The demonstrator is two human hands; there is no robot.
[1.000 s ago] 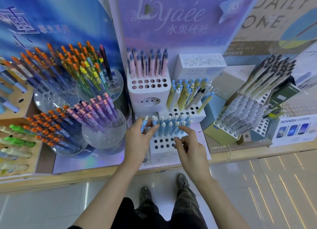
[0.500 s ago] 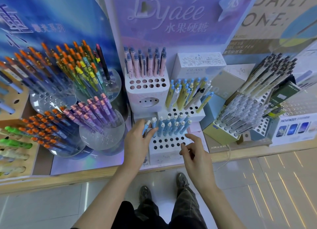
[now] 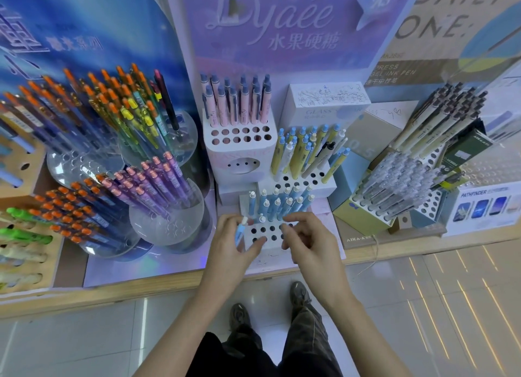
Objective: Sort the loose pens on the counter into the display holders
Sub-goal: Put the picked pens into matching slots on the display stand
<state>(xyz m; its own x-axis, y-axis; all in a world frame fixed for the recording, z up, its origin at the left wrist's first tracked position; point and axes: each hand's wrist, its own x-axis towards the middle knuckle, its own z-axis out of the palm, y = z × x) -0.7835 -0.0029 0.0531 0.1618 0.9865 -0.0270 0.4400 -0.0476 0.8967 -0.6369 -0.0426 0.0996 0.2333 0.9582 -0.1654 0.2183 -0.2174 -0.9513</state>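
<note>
A white stepped holder (image 3: pixel 272 242) with round holes stands at the counter's front, its lowest tier filled at the back with several light blue pens (image 3: pixel 277 204). My left hand (image 3: pixel 229 248) holds one light blue pen (image 3: pixel 240 231) at the holder's left edge, thumb lying across the front holes. My right hand (image 3: pixel 311 242) hovers over the holder's right front corner with fingers curled loosely and nothing in them. The middle tier holds yellow and white pens (image 3: pixel 303 151), and the top tier holds pink pens (image 3: pixel 239 100).
Clear round holders with purple pens (image 3: pixel 152 179) and orange-capped pens (image 3: pixel 67 213) crowd the left. A slanted rack of clear and cream pens (image 3: pixel 423 151) stands on the right. A wooden counter edge (image 3: pixel 394 249) runs in front, with tiled floor and my shoes below.
My left hand has drawn back toward me with the blue pen, from the row of blue pens to the holder's front left. My right hand has come in over the front holes.
</note>
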